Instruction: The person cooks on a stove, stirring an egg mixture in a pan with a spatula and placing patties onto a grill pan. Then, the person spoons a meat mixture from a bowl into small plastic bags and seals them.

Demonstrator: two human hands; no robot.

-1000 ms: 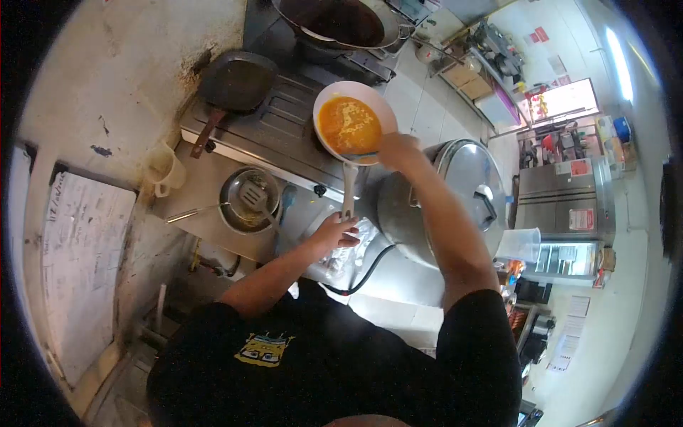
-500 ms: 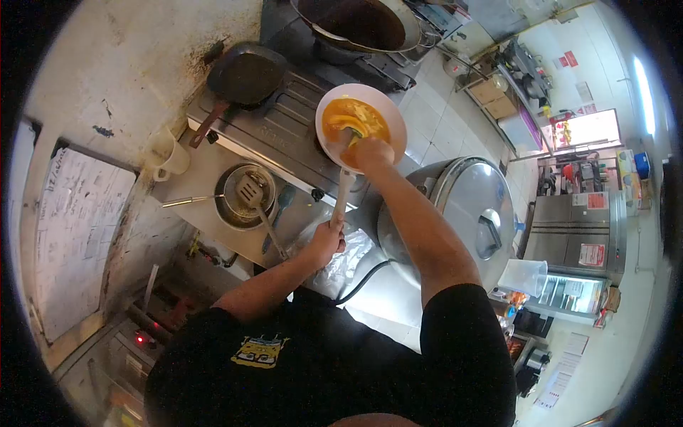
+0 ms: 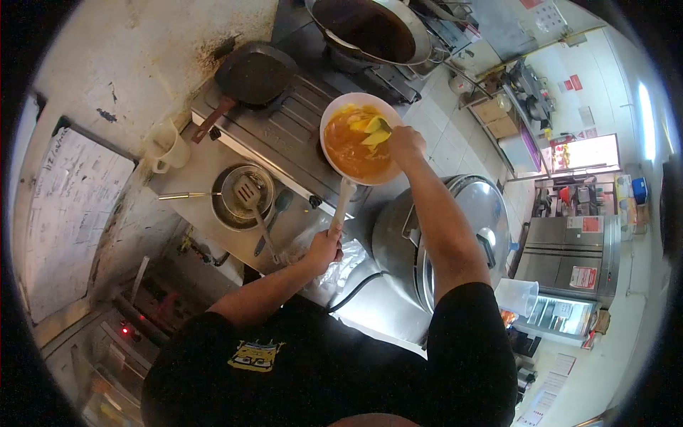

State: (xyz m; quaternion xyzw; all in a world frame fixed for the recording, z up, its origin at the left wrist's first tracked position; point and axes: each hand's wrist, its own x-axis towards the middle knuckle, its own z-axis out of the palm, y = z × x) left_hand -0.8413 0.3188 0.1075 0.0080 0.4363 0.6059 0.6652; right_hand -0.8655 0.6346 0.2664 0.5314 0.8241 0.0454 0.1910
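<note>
My left hand (image 3: 324,250) is closed around the long pale handle of a whitish frying pan (image 3: 343,186). The pan holds orange, soupy food (image 3: 348,146) with yellow pieces in it. Over the pan's right side, my right hand (image 3: 408,144) is closed on what looks like a spoon (image 3: 383,124). Its handle is mostly hidden by the fingers. Yellow pieces lie at the spoon's head, above or in the orange liquid; I cannot tell which.
A dark square pan (image 3: 255,77) rests on the stove (image 3: 295,121). Nearer, a steel bowl (image 3: 238,219) carries a strainer and slotted turner (image 3: 249,192), beside a white jug (image 3: 166,146). A large lidded pot (image 3: 398,235) stands right; a big wok (image 3: 370,32) sits at the back.
My right hand has moved right and slightly up, from over the pan's middle to its right rim. Yellow pieces show more at the spoon. My left hand still grips the handle.
</note>
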